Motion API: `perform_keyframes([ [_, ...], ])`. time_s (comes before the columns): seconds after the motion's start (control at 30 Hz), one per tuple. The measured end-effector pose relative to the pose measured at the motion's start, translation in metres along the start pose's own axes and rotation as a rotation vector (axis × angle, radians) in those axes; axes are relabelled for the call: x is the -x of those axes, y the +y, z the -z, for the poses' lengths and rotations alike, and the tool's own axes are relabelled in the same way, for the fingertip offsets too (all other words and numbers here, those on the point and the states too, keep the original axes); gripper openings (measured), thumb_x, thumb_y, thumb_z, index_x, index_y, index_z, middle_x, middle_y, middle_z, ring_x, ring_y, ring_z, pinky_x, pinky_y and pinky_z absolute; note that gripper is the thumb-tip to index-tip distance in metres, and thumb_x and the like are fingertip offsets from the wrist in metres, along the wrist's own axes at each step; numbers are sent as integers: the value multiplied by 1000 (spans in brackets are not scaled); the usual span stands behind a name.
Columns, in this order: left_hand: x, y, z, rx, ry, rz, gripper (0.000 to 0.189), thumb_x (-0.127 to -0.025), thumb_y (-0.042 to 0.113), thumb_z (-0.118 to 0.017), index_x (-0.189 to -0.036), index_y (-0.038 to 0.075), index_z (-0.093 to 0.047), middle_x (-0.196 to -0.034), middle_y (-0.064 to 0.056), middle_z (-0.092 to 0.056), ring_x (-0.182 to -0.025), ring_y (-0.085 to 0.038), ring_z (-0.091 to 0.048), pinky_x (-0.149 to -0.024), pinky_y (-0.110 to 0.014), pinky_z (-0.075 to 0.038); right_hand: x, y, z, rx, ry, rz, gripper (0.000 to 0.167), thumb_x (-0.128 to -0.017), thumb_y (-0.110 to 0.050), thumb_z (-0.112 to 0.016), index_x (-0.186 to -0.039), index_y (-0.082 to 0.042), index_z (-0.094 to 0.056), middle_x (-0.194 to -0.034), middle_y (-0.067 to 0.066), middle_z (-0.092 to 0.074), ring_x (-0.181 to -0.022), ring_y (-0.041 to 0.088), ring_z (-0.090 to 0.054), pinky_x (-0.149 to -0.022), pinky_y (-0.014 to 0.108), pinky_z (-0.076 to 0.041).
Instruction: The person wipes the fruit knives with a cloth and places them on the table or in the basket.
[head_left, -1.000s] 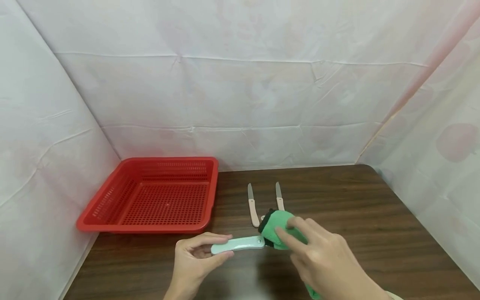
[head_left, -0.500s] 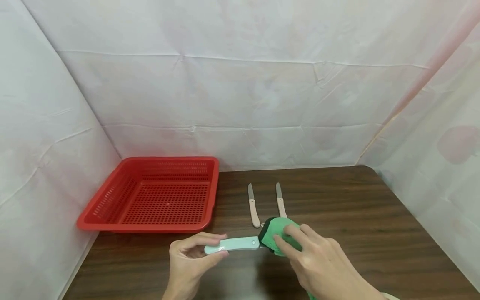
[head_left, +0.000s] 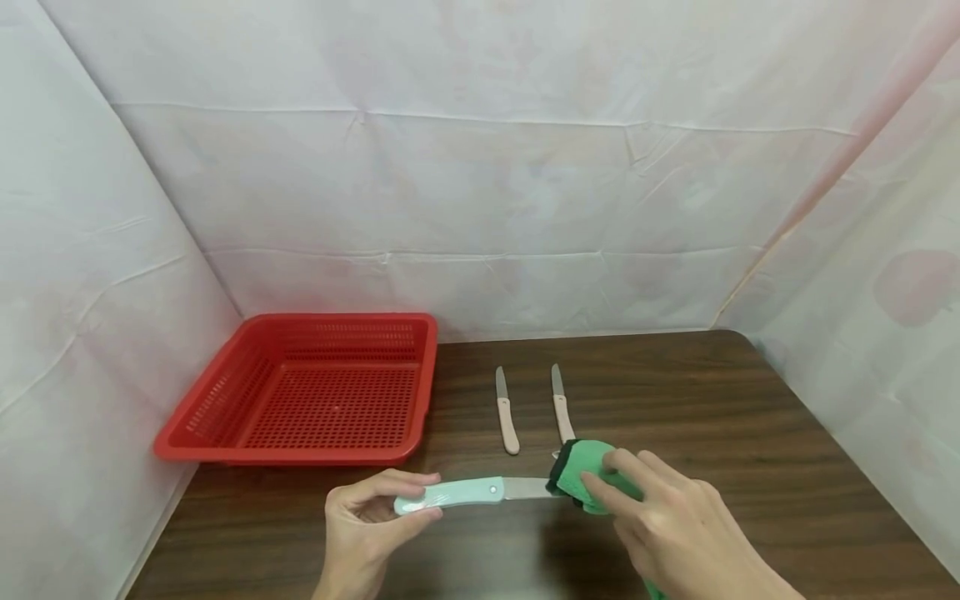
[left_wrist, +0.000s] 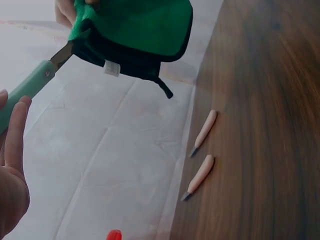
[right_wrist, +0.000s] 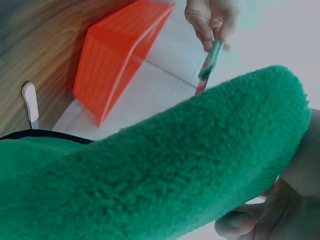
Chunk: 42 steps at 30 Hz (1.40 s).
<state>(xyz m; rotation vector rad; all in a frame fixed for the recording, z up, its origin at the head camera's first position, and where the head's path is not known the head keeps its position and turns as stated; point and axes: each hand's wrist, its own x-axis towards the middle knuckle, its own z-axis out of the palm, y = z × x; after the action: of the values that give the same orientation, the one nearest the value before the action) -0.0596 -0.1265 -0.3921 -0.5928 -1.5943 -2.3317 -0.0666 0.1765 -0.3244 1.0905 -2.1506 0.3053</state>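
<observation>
My left hand (head_left: pixel 367 521) pinches the end of a mint-green knife handle (head_left: pixel 453 493) between thumb and fingers. The blade (head_left: pixel 525 488) points right, and its tip end is hidden in a green cloth (head_left: pixel 588 471) with a dark border. My right hand (head_left: pixel 667 517) grips that cloth, folded round the blade. In the left wrist view the cloth (left_wrist: pixel 135 30) hangs down from the blade with a small white tag (left_wrist: pixel 112 68) at its edge. The right wrist view is mostly filled by the fuzzy cloth (right_wrist: pixel 165 160).
Two knives with pale pink handles, a left one (head_left: pixel 507 425) and a right one (head_left: pixel 562 417), lie on the dark wooden table (head_left: pixel 675 392) beyond the hands. A red plastic basket (head_left: pixel 416 429) stands at the left. White sheets (head_left: pixel 480 183) close in the back and sides.
The right hand with the cloth has slid right along the blade, baring the part near the handle. The left hand and knife have shifted slightly left.
</observation>
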Motion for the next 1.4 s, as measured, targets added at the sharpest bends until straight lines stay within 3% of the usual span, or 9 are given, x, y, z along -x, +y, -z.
perform_keyframes([
  [0.27, -1, 3, -2, -89, -15, 35, 28, -65, -23, -71, -87, -6, -70, -95, -21, -69, -86, -32, -68, -64, -36, -57, -8, 1, 13, -26, 9, -59, 47, -93, -18, -26, -98, -12, -72, -93, 5, -59, -67, 15, -52, -39, 13, -33],
  [0.47, -4, 0, -6, -124, -58, -15, 27, -65, -22, -72, -87, -6, -70, -93, -23, -69, -84, -30, -68, -60, -34, -57, -20, -2, 12, -28, 52, -17, 44, -94, -17, -28, -99, -11, -72, -94, 6, -59, -64, 15, -52, -37, 9, -24],
  [0.7, -6, -5, -13, -100, -88, -42, 27, -66, -21, -72, -88, -6, -70, -94, -23, -69, -82, -28, -69, -58, -35, -57, -30, -11, 4, -43, 9, 28, 47, -92, -15, -24, -98, -12, -71, -92, 5, -58, -69, 16, -54, -35, 11, -30],
  [1.0, -5, -6, -16, -62, -56, -54, 28, -66, -24, -70, -88, -6, -69, -93, -22, -69, -83, -28, -69, -60, -36, -57, -30, -18, -8, -37, -24, 104, 47, -95, -12, -21, -95, -11, -69, -87, 1, -49, -63, 11, -40, -39, 5, -17],
  [1.17, -3, -5, -13, -34, -2, -17, 28, -65, -24, -70, -86, -5, -70, -93, -20, -70, -82, -27, -68, -61, -36, -57, -26, -14, -9, -34, -27, 114, 47, -93, -11, -21, -95, -11, -68, -87, 1, -49, -63, 11, -39, -39, 6, -16],
  [1.4, -2, -3, -5, 19, -15, -42, 31, -65, -26, -68, -87, -4, -70, -95, -19, -70, -83, -28, -68, -64, -35, -57, -9, -4, -5, -11, -18, 77, 48, -94, -14, -21, -91, -12, -69, -87, 1, -51, -64, 12, -43, -36, 8, -20],
])
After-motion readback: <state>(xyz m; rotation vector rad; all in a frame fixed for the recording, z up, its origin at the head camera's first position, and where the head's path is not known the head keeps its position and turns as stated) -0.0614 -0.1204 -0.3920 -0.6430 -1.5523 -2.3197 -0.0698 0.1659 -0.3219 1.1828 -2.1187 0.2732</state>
